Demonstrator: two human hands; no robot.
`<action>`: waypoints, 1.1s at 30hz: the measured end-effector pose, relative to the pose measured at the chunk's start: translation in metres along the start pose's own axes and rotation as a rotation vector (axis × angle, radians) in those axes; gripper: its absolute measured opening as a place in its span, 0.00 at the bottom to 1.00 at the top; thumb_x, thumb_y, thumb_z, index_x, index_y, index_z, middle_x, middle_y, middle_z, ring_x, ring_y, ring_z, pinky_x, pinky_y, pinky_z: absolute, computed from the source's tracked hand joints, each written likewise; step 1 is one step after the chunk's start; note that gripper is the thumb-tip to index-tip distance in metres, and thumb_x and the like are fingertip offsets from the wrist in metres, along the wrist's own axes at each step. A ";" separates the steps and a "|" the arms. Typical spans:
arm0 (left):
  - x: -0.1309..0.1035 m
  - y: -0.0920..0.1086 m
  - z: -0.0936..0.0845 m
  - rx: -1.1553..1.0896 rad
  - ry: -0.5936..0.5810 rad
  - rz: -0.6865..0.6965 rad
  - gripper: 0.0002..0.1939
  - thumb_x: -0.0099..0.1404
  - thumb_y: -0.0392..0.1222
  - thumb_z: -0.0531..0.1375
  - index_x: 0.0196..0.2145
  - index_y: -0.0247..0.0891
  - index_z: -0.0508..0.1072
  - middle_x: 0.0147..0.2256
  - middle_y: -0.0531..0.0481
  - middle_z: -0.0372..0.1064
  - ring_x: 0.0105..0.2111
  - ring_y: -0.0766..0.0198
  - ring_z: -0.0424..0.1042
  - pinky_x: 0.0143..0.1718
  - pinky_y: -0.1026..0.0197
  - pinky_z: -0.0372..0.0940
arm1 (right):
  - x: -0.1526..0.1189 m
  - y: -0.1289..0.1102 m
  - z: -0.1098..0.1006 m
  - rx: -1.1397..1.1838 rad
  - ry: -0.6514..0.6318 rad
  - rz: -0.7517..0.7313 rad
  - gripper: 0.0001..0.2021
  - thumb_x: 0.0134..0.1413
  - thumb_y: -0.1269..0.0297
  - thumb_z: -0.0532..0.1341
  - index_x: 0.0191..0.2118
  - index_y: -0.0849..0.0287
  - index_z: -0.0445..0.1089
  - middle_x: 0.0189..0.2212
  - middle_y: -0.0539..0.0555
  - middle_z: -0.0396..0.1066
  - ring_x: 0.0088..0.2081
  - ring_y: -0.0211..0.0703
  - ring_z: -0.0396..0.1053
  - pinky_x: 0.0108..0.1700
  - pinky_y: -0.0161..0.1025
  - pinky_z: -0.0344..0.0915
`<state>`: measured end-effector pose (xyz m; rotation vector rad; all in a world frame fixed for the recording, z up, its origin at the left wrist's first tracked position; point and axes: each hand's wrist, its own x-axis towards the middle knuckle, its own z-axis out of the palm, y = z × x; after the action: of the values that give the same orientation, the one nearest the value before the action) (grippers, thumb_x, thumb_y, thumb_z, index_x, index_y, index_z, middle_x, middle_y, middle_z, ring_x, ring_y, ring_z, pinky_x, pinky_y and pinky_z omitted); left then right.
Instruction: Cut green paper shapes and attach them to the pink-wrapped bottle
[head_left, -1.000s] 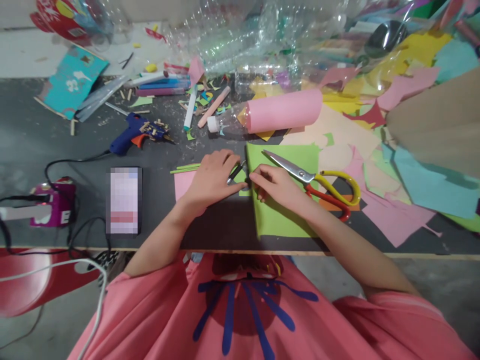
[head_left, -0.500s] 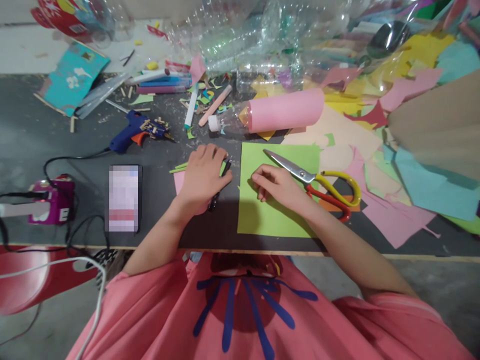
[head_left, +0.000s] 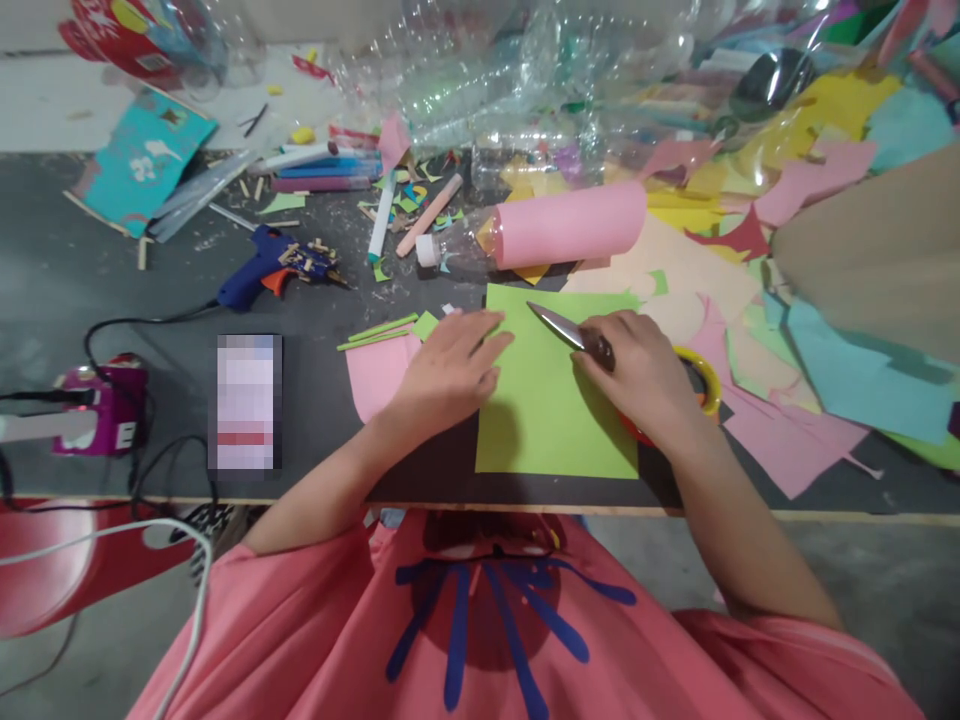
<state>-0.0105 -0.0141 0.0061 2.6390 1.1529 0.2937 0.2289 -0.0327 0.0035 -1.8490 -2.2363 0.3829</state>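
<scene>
A light green sheet of paper [head_left: 555, 400] lies flat near the table's front edge. My left hand [head_left: 457, 365] is palm down at the sheet's left edge, fingers apart, with nothing visible in its grasp. Over the middle of the scissors [head_left: 553, 322], my right hand [head_left: 637, 365] has its thumb and fingers closed around the pivot area. The blades point to the upper left across the sheet; the yellow and red handles are partly hidden beneath the hand. Pink paper [head_left: 375, 375] and thin green strips [head_left: 379, 330] lie left of my left hand.
A bottle wrapped in pink paper [head_left: 570, 225] lies behind the sheet. On the left are a blue glue gun [head_left: 251, 270], a phone [head_left: 246, 400] and a purple power block [head_left: 112, 410] with cables. Paper scraps [head_left: 862, 360] cover the right side; clear bottles [head_left: 465, 80] crowd the back.
My left hand has moved right, off the pink paper to the green sheet's edge; the black pen no longer shows. My right hand has moved right and closed on the scissors.
</scene>
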 end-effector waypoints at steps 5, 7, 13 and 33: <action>-0.009 0.023 0.012 -0.074 -0.142 0.254 0.22 0.66 0.42 0.56 0.56 0.31 0.64 0.61 0.34 0.60 0.62 0.50 0.58 0.61 0.47 0.58 | -0.005 0.005 0.003 0.012 0.039 0.030 0.07 0.57 0.64 0.57 0.39 0.59 0.69 0.35 0.60 0.69 0.38 0.53 0.67 0.41 0.47 0.64; -0.013 0.029 0.017 -0.084 -0.196 0.308 0.29 0.64 0.49 0.58 0.58 0.32 0.62 0.63 0.33 0.57 0.63 0.48 0.56 0.61 0.45 0.57 | -0.007 0.010 -0.005 0.054 0.052 0.039 0.08 0.57 0.63 0.57 0.39 0.59 0.70 0.36 0.59 0.69 0.39 0.52 0.68 0.43 0.46 0.65; -0.018 0.030 0.024 -0.033 -0.256 0.332 0.37 0.61 0.55 0.61 0.63 0.39 0.57 0.66 0.38 0.51 0.66 0.49 0.52 0.64 0.47 0.52 | -0.005 0.047 -0.030 0.104 0.145 0.250 0.11 0.51 0.63 0.62 0.41 0.61 0.72 0.38 0.62 0.71 0.36 0.48 0.69 0.39 0.42 0.67; -0.014 0.019 0.007 -0.046 -0.290 0.371 0.25 0.66 0.47 0.58 0.58 0.37 0.63 0.59 0.41 0.63 0.57 0.53 0.64 0.51 0.52 0.62 | 0.038 0.006 0.010 0.097 -0.017 -0.240 0.13 0.53 0.65 0.60 0.45 0.60 0.70 0.41 0.61 0.71 0.46 0.56 0.68 0.50 0.52 0.65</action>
<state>-0.0051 -0.0379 0.0044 2.7251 0.5604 -0.0012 0.2242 0.0054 -0.0082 -1.5139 -2.3707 0.4555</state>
